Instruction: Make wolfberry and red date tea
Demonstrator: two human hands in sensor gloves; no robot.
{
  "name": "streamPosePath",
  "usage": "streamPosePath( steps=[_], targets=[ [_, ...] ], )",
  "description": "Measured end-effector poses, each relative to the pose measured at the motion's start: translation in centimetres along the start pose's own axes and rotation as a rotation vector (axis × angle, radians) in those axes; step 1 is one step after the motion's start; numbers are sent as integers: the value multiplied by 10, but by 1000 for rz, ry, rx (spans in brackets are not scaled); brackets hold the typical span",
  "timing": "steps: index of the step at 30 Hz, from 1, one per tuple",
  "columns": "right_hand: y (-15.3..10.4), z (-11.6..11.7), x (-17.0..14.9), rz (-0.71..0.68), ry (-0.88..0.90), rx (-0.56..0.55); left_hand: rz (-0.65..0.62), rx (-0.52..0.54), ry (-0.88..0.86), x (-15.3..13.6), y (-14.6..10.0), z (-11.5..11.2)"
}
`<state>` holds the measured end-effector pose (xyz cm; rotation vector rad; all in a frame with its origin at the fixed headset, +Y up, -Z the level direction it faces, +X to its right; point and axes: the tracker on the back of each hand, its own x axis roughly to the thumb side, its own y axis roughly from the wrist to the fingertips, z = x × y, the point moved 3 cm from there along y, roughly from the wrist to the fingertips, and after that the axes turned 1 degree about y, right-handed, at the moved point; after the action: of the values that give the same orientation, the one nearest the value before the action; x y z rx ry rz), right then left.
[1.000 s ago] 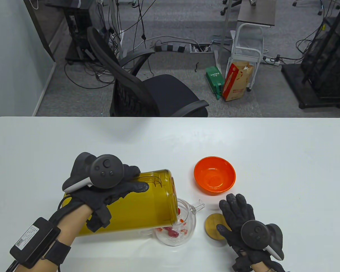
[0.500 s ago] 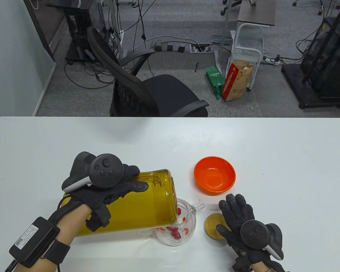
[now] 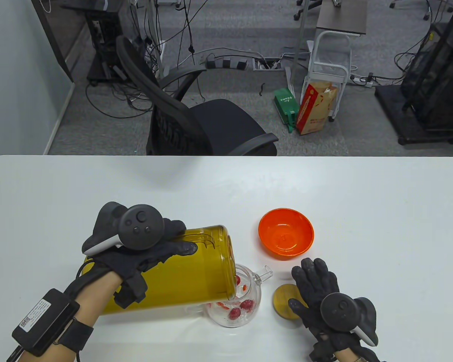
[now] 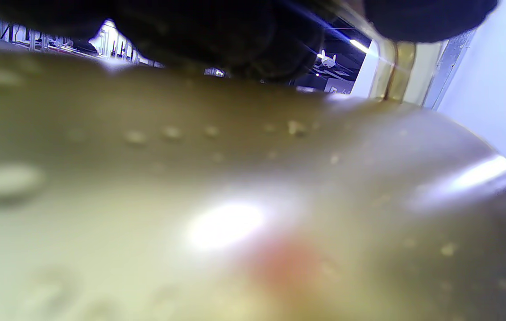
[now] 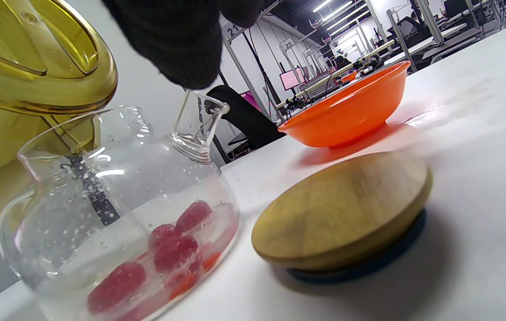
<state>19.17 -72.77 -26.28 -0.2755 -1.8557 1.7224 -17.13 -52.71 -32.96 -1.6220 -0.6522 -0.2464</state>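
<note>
My left hand [image 3: 143, 245] grips a yellow translucent pitcher [image 3: 181, 271], tipped over on its side with its rim above a clear glass teapot [image 3: 238, 301]. Water stands in the teapot [image 5: 114, 214], and red dates [image 5: 172, 240] and small orange wolfberries float in it. The pitcher wall fills the left wrist view [image 4: 235, 200]. My right hand [image 3: 321, 290] lies flat on the table with its fingers spread, partly over a round wooden lid [image 3: 287, 298], which lies right of the teapot and shows in the right wrist view [image 5: 342, 209].
An empty orange bowl [image 3: 286, 232] stands behind the teapot and lid; it shows in the right wrist view [image 5: 346, 111] too. An office chair [image 3: 196, 120] stands beyond the table's far edge.
The red dates have shifted inside the teapot as water comes in. Both hands and the pitcher have held still.
</note>
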Motion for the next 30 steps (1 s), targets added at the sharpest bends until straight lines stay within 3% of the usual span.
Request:
streamPosePath(
  steps=[30],
  targets=[
    [0, 0, 0, -4, -1, -1, 6, -4, 10, 2, 1, 1]
  ],
)
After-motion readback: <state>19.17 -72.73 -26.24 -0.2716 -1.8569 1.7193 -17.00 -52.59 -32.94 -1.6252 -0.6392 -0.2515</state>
